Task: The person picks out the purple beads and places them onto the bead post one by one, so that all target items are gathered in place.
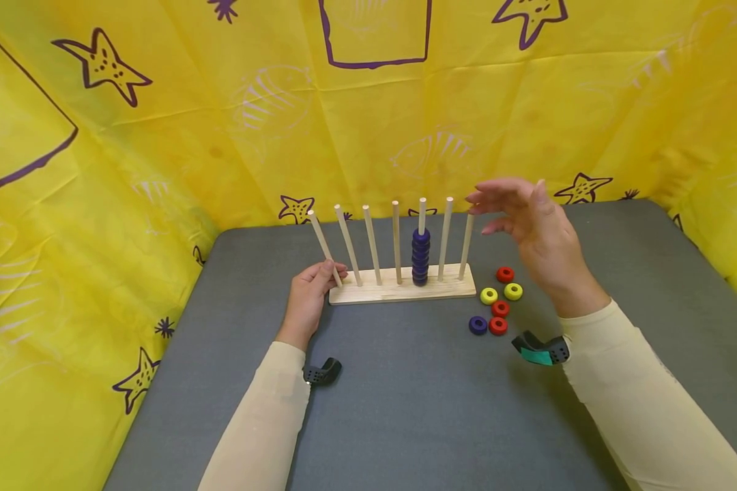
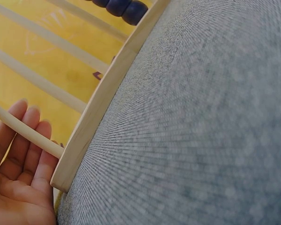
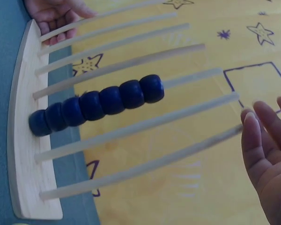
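A wooden rack with several upright pegs stands on the table. Dark blue rings are stacked on one peg right of centre; part of that stack shows in the right wrist view as blue rings. My left hand holds the rack's left end, its fingers behind the leftmost peg. Beside the top of the rightmost peg is my right hand, fingers loosely spread and nothing in it. Whether its fingertips touch that peg, I cannot tell.
Loose rings lie right of the rack: red rings, yellow rings and one blue ring. A grey cloth covers the table. Behind it hangs a yellow curtain with starfish and fish drawings.
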The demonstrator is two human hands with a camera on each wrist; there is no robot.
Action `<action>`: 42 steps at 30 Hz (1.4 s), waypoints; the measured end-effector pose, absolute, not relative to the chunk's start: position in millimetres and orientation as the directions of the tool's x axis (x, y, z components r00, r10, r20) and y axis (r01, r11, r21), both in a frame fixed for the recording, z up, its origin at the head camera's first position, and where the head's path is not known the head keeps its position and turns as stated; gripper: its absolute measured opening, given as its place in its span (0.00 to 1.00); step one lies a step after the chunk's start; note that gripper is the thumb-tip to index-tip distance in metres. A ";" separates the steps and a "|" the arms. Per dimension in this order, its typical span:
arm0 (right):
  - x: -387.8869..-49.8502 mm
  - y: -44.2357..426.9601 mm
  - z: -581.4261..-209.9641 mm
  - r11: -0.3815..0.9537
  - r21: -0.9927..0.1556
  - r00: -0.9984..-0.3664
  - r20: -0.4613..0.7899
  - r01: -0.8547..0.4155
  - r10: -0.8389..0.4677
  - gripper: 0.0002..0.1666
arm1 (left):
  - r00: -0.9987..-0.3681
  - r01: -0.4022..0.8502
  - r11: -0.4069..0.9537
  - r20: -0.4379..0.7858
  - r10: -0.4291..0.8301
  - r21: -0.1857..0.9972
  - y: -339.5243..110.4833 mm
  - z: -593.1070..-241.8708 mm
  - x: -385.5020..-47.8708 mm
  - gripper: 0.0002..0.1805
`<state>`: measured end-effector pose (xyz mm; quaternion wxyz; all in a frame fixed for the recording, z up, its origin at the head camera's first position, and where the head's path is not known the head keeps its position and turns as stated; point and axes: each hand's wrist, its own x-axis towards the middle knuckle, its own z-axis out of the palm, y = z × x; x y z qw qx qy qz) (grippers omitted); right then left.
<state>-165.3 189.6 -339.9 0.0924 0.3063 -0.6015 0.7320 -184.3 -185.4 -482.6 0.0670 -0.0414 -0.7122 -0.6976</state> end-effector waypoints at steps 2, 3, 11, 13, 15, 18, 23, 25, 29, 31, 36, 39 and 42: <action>-164.9 193.0 -342.5 -0.272 -0.822 -0.790 0.562 -0.500 -0.245 0.41 | -0.988 0.150 0.025 0.151 -0.036 0.988 -185.2 -482.7 -184.0 0.24; -164.7 194.6 -343.7 -0.279 -0.821 -0.787 0.564 -0.499 -0.250 0.41 | -0.988 0.147 0.026 0.148 -0.036 0.989 -185.2 -482.9 -183.9 0.24; -159.7 205.9 -358.8 -0.212 -0.859 -0.836 0.505 -0.466 -0.212 0.45 | -0.989 0.138 0.024 0.139 -0.047 0.990 -183.7 -481.8 -184.1 0.23; -158.4 208.6 -363.9 -0.194 -0.866 -0.840 0.497 -0.462 -0.220 0.44 | -0.989 0.139 0.017 0.140 -0.049 0.990 -183.8 -482.0 -184.4 0.23; -157.0 211.6 -369.6 -0.177 -0.872 -0.841 0.488 -0.457 -0.233 0.41 | -0.989 0.138 0.014 0.139 -0.048 0.990 -184.1 -482.4 -184.5 0.23; -154.5 215.5 -377.3 -0.147 -0.882 -0.846 0.471 -0.448 -0.249 0.37 | -0.990 0.137 0.010 0.137 -0.046 0.991 -184.3 -482.8 -184.7 0.23; -151.1 219.8 -387.4 -0.067 -0.900 -0.865 0.432 -0.430 -0.256 0.34 | -0.989 0.140 0.011 0.140 -0.050 0.990 -184.2 -481.6 -184.2 0.25; -149.9 221.3 -391.4 -0.033 -0.906 -0.873 0.416 -0.422 -0.256 0.34 | -0.989 0.140 0.010 0.140 -0.053 0.990 -184.1 -481.0 -184.0 0.25; -147.1 224.9 -400.7 0.035 -0.913 -0.886 0.386 -0.407 -0.257 0.33 | -0.989 0.134 0.006 0.134 -0.056 0.991 -184.1 -480.4 -183.9 0.25; -145.8 226.6 -405.7 0.066 -0.911 -0.888 0.377 -0.406 -0.264 0.32 | -0.989 0.133 0.008 0.134 -0.057 0.991 -183.9 -480.1 -183.7 0.24; -142.2 230.2 -417.4 0.116 -0.901 -0.879 0.370 -0.418 -0.299 0.28 | -0.989 0.135 0.020 0.136 -0.058 0.991 -183.4 -480.1 -183.6 0.22; -140.3 231.2 -424.4 0.117 -0.903 -0.875 0.359 -0.414 -0.325 0.26 | -0.989 0.132 0.032 0.134 -0.061 0.991 -183.2 -480.1 -183.5 0.21; -137.9 231.1 -431.5 0.128 -0.906 -0.874 0.340 -0.403 -0.348 0.24 | -0.989 0.130 0.036 0.132 -0.062 0.991 -183.4 -480.9 -184.0 0.21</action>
